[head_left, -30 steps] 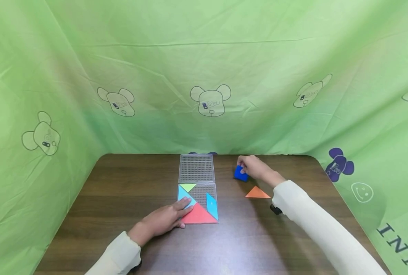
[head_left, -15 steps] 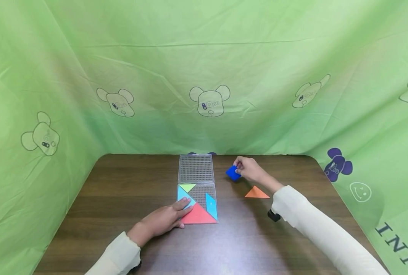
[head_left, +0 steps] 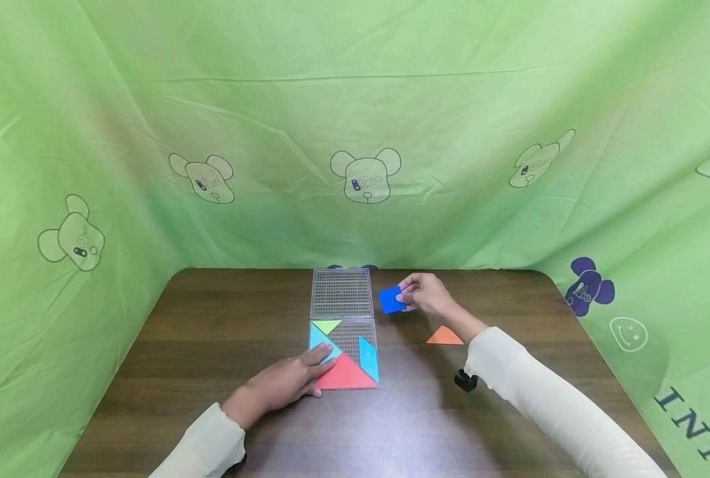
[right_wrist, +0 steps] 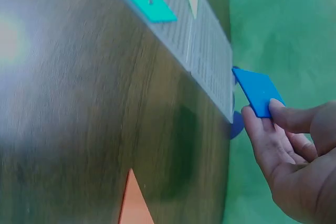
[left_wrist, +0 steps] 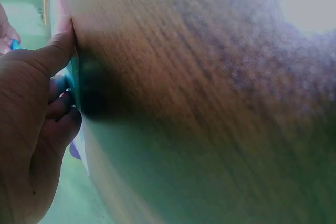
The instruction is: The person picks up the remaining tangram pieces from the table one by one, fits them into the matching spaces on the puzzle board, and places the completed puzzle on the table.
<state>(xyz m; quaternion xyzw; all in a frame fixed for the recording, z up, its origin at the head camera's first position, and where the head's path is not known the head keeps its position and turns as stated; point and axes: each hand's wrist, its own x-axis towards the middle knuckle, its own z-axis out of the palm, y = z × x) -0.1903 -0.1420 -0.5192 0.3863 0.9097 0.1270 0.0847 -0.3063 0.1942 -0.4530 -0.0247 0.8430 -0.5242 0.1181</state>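
Note:
In the head view my right hand (head_left: pixel 429 295) pinches a blue square tangram piece (head_left: pixel 391 300) between thumb and fingers, raised over the table right of a clear open case. The right wrist view shows the thumb on the face of the blue square (right_wrist: pixel 262 93). My left hand (head_left: pixel 285 382) rests with outstretched fingers on a light blue triangle (head_left: pixel 321 337) and a large red triangle (head_left: pixel 349 373) in the case's near half; its thumb (left_wrist: pixel 60 45) lies at the edge. A yellow-green triangle (head_left: pixel 327 325) and a blue parallelogram (head_left: pixel 368 358) also lie there.
The case's far half (head_left: pixel 342 292), a gridded clear panel, lies flat behind the near one. An orange triangle (head_left: pixel 444 336) sits on the wooden table (head_left: pixel 259 299), under the right forearm's reach. Green printed cloth (head_left: pixel 271 219) hangs around the table.
My right hand has moved left with the blue square, bringing it up off the table and closer to the case, with more of its face showing. The left hand has stayed put.

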